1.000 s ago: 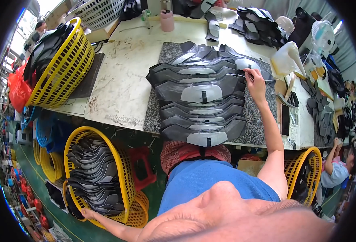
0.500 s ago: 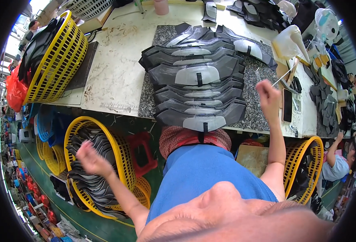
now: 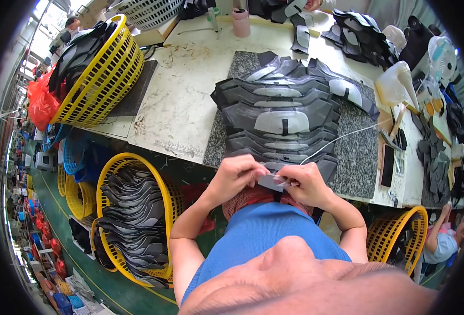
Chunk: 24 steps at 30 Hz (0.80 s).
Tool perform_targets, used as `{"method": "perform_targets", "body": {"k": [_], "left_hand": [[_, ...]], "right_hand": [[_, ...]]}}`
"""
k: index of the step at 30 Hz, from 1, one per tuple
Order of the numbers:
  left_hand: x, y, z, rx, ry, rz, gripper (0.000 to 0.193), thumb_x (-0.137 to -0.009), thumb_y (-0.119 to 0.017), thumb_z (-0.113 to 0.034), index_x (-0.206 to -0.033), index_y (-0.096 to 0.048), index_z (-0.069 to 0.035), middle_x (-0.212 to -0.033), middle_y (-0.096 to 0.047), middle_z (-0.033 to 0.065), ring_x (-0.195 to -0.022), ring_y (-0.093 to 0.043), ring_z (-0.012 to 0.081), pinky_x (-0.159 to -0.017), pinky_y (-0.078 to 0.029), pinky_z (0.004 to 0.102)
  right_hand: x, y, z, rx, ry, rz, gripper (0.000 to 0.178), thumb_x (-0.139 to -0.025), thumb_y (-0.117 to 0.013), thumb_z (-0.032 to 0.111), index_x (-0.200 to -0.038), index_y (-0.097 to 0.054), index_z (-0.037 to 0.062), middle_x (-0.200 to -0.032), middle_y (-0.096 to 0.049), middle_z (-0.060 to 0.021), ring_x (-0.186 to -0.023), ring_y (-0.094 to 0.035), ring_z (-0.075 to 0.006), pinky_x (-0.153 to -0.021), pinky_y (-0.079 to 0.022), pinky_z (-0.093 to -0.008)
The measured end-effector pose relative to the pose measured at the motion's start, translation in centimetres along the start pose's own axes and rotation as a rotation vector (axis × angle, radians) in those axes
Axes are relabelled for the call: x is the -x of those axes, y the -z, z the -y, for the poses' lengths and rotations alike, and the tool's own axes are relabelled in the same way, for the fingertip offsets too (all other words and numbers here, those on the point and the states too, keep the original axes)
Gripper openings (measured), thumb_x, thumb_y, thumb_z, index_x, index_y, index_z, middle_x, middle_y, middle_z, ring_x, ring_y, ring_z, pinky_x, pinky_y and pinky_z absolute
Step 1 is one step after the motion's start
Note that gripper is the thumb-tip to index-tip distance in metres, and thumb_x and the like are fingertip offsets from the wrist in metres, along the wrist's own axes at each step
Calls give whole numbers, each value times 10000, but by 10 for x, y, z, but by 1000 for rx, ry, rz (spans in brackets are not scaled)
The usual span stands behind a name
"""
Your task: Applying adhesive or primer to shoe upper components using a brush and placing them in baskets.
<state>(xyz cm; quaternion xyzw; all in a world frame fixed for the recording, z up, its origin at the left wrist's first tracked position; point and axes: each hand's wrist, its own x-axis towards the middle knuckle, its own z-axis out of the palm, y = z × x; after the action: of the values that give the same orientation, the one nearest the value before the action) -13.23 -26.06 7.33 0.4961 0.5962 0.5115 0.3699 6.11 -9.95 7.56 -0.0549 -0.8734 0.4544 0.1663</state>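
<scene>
Both hands (image 3: pixel 237 179) (image 3: pixel 307 184) pinch a pale piece (image 3: pixel 281 180) at the nearest dark panel (image 3: pixel 326 166), whose long axis runs left-right.

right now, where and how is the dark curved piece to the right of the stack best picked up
Probably pinch the dark curved piece by its near right end, coming from the right: that end narrows and lies apart from the stack, while its far left end sits close to neighbouring parts.
</scene>
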Motion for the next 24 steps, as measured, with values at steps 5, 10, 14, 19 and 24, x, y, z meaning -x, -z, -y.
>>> {"method": "perform_targets", "body": {"k": [5,10,14,19,24], "left_hand": [[-55,30,31,-182,-62,-214,129,-910,-799,-123,-957,-768,-6,-825,-651,60,-730,-614,136,-664,-494,281],[-105,45,48,-264,-137,-290,98,-915,-783,-92,-959,-760,-8,-866,-672,65,-744,-640,159,-670,-507,287],[-119,51,63,-350,-113,-348,116,-918,-784,-106,-973,-760,-6,-882,-690,75,-760,-680,167,-661,-534,295],[-119,60,76,-126,109,-352,152,-949,-776,-138,-969,-750,11,-829,-719,46,-699,-679,107,-628,-548,272],[-123,57,62,-67,218,-325,186,-957,-774,-154,-952,-740,29,-779,-724,53,-630,-681,95,-554,-538,249]], "right_hand": [[-31,18,-23,-88,-246,-232,83,-969,-713,69,-1018,-767,29,-701,-638,-19,-571,-388,-39,-516,-327,-249],[-50,35,-55,-97,-308,-456,132,-982,-744,131,-1008,-764,3,-646,-509,59,-585,-334,-11,-507,-249,-242],[-52,46,-69,-109,-344,-536,156,-984,-752,150,-948,-742,-1,-649,-490,86,-595,-328,0,-507,-234,-232],[-43,59,-68,-138,-386,-541,191,-978,-767,160,-919,-719,-15,-655,-482,94,-603,-327,7,-517,-225,-223],[-39,60,-72,-153,-402,-510,191,-973,-771,151,-903,-715,-17,-648,-462,97,-604,-327,6,-520,-221,-226]]}}
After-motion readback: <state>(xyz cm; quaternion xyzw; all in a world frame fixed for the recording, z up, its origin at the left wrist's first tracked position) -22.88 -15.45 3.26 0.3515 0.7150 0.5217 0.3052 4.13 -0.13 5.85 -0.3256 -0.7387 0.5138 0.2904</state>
